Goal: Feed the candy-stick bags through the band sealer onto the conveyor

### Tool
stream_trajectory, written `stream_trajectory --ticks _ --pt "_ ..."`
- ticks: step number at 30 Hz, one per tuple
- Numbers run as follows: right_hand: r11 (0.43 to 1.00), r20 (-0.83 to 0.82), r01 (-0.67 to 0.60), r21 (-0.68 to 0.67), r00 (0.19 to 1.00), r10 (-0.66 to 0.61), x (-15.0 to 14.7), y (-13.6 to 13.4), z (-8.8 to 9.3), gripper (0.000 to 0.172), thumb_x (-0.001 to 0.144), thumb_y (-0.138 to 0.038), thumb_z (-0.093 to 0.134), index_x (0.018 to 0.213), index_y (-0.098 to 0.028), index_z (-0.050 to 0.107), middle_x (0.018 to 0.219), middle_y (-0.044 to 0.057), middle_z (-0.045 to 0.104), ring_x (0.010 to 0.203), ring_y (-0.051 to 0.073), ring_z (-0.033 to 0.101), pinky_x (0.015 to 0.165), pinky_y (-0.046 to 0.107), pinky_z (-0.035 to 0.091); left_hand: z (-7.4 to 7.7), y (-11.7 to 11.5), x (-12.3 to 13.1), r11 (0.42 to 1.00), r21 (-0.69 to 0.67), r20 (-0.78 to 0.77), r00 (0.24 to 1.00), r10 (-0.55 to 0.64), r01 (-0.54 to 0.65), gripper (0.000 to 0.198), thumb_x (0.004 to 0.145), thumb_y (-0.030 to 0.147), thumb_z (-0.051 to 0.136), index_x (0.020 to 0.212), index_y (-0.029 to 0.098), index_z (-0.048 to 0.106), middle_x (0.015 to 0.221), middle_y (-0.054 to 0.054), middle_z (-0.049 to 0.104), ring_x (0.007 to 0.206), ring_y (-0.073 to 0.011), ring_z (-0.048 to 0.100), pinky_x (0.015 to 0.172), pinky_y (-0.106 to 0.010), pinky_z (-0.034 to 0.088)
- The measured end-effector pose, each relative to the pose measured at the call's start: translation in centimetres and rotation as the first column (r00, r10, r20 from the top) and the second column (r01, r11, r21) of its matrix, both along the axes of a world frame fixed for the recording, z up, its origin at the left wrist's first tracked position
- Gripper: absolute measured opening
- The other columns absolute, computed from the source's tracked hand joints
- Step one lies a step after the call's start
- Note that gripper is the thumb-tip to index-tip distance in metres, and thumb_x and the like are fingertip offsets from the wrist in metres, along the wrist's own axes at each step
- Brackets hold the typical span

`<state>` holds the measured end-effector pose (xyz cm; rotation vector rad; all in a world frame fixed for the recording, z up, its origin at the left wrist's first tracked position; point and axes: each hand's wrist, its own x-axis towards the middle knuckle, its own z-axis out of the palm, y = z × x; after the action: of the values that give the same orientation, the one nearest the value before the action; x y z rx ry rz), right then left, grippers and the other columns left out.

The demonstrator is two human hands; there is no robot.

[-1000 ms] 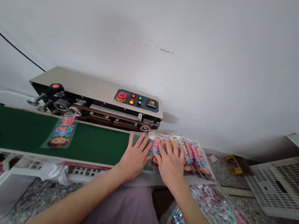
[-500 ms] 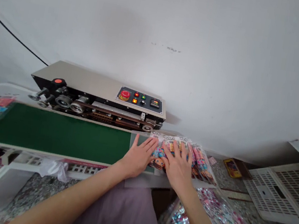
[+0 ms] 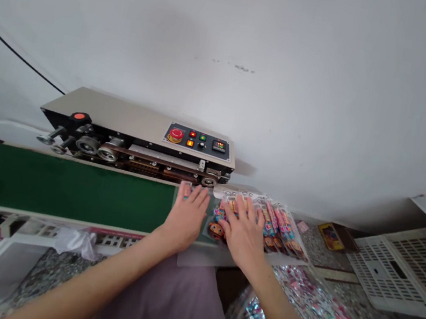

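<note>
Left fingers (image 3: 196,198) stretched out flat, close together, gripping nothing: the left hand (image 3: 184,219) lies palm-down on a clear packet (image 3: 215,228) at the right end of the green belt (image 3: 61,186), just on the near side of the sealing machine (image 3: 137,126). Right fingers (image 3: 244,211) are splayed flat too, and the right hand (image 3: 243,234) presses the fanned packets (image 3: 283,228) just to the right

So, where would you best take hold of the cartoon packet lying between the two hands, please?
Its near end, from the front: the cartoon packet lies flat, far end toward the band sealer, left hand and right hand flanking it.
</note>
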<state>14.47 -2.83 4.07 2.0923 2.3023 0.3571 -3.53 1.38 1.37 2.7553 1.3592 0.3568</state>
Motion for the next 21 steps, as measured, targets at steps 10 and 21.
stream_trajectory --ticks 10,21 --pt "0.996 0.103 0.087 0.019 0.991 -0.088 2.2 0.3 0.0 0.043 0.100 -0.039 0.048 0.136 -0.021 0.062 0.155 0.015 0.045 0.144 0.040 0.035 0.111 0.055 0.030 -2.2 -0.7 1.3 0.982 0.051 0.044 0.982 -0.182 0.179 0.059 0.107 0.048 0.018 0.156 0.019 0.033 0.162 -0.009 0.035 0.151 -0.0255 0.028 0.123 -0.064 0.005" --pt "1.000 0.036 0.007 0.005 0.999 -0.007 1.3 -0.1 -0.6 0.042 0.099 -0.036 0.050 0.139 -0.030 0.059 0.157 0.011 0.044 0.146 0.037 0.032 0.113 0.059 0.025 -2.1 -1.2 0.7 0.996 0.061 0.035 0.997 -0.063 0.061 0.058 0.105 0.050 0.031 0.157 0.024 0.034 0.161 -0.006 0.039 0.151 -0.0330 0.028 0.121 -0.070 0.007"
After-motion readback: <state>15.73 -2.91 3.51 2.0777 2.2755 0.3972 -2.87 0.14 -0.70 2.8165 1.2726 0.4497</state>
